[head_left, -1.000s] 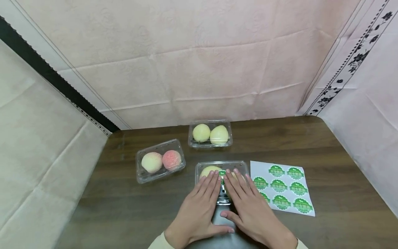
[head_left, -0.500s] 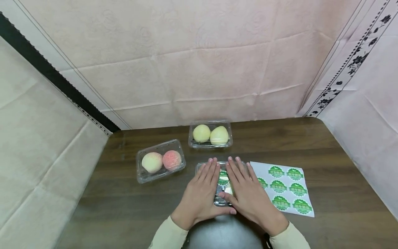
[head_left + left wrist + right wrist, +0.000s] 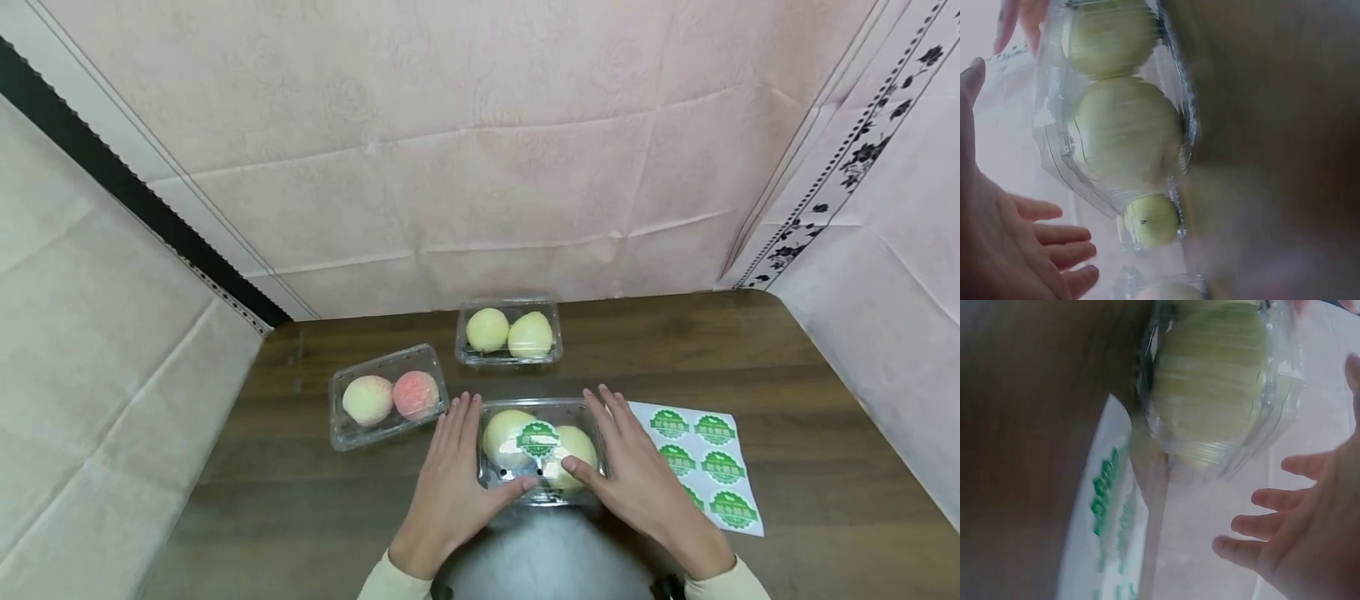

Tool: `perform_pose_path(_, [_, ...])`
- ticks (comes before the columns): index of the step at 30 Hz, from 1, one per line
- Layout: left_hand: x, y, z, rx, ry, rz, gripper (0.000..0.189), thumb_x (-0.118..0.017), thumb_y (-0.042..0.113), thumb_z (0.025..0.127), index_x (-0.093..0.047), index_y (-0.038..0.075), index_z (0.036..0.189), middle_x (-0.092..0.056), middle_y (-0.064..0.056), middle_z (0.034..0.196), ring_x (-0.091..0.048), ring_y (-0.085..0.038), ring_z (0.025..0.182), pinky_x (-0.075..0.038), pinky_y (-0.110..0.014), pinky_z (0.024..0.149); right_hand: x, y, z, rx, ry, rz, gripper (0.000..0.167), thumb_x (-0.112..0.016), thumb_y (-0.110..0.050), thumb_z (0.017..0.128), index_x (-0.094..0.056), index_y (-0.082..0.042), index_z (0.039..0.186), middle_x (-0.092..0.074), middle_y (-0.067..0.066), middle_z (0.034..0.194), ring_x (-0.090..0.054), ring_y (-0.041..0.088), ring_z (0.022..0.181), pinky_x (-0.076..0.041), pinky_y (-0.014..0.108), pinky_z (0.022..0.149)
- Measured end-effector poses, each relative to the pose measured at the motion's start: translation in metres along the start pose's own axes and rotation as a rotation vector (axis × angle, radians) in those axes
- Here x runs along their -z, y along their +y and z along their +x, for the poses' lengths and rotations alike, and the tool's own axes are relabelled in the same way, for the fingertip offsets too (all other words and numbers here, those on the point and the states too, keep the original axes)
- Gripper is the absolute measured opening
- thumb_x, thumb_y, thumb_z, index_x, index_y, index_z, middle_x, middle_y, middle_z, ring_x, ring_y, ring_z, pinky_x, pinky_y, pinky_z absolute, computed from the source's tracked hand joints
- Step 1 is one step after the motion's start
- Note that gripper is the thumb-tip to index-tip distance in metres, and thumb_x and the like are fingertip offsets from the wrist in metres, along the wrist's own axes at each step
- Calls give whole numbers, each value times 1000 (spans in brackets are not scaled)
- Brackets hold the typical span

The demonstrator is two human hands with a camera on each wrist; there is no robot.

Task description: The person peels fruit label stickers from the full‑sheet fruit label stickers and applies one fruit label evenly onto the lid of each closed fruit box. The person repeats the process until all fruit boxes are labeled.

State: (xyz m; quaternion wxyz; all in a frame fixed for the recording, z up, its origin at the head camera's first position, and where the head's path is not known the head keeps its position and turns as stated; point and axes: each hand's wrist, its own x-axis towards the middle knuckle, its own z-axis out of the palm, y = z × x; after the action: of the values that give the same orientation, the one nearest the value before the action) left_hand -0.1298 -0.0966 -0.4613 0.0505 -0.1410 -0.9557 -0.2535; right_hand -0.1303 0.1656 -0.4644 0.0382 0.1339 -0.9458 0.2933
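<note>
A clear plastic clamshell box [image 3: 546, 500] with two pale yellow-green round fruits [image 3: 573, 450] sits in front of me. A green and white round sticker [image 3: 537, 439] lies on its lid. My left hand [image 3: 450, 492] is at the left side of the box, fingers straight and pointing away, thumb over the front left corner. Along the right side lies my right hand [image 3: 641, 475], fingers straight too, its thumb over the front right part of the lid. Both wrist views show spread fingers beside the box [image 3: 1110, 94] with nothing gripped.
A sticker sheet [image 3: 727, 486] lies on the table by the right hand, partly under it. A clear box [image 3: 341, 425] with a pale and a pink fruit stands at left, near the left fingertips. Another box [image 3: 510, 360] with two pale fruits stands behind.
Both hands, earlier lying on the lid close together with fingers straight, have moved apart to the box's two sides. The sticker and fruits on and in the box now show fully.
</note>
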Motion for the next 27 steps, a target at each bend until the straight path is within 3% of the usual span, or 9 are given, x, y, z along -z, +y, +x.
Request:
perform_pose_path(5, [-5,2,-11,173,27,-247,128,-80,78,73,-16,25,171,-18,-5,176,-21,-33,160,-32,-65,121,2,9,-7,-47,26,142,68,-54,-39,111,-28,-8,166,-25,25,169,-28,52,152,-34,77,111])
perform_pose_path(8, [-12,4,-16,267,37,-386,128,-86,71,73,-13,30,170,-19,-7,176,-24,-37,158,-35,-68,117,4,18,-8,-49,1,141,60,-48,-35,114,-33,-4,164,-27,26,168,-27,52,152,-33,76,112])
perform_pose_path(11, [-21,6,-18,330,67,-495,127,-89,63,75,-13,27,170,-21,-12,175,-28,-43,156,-34,-71,116,4,28,-8,-39,-44,58,56,-49,-31,114,-38,-4,161,-30,26,166,-26,51,153,-31,75,114])
perform_pose_path(15, [-30,9,-19,354,111,-595,128,-94,53,75,-14,23,170,-23,-16,173,-29,-46,154,-30,-71,118,4,37,-8,-8,-76,-130,53,-61,-19,107,-47,-3,155,-38,30,161,-28,55,150,-29,74,117])
perform_pose_path(19, [-35,12,-19,332,114,-628,129,-96,48,73,-16,20,170,-26,-18,172,-30,-46,154,-28,-70,120,4,44,-10,11,-147,-265,58,-74,-19,99,-53,-2,151,-40,33,158,-31,60,147,-29,75,116])
perform_pose_path(27, [-40,12,-19,313,92,-652,127,-96,44,75,-16,20,171,-31,-22,169,-32,-47,153,-26,-69,121,9,53,-16,-27,-312,-249,58,-76,-23,98,-56,-3,148,-38,32,160,-31,59,147,-29,78,113])
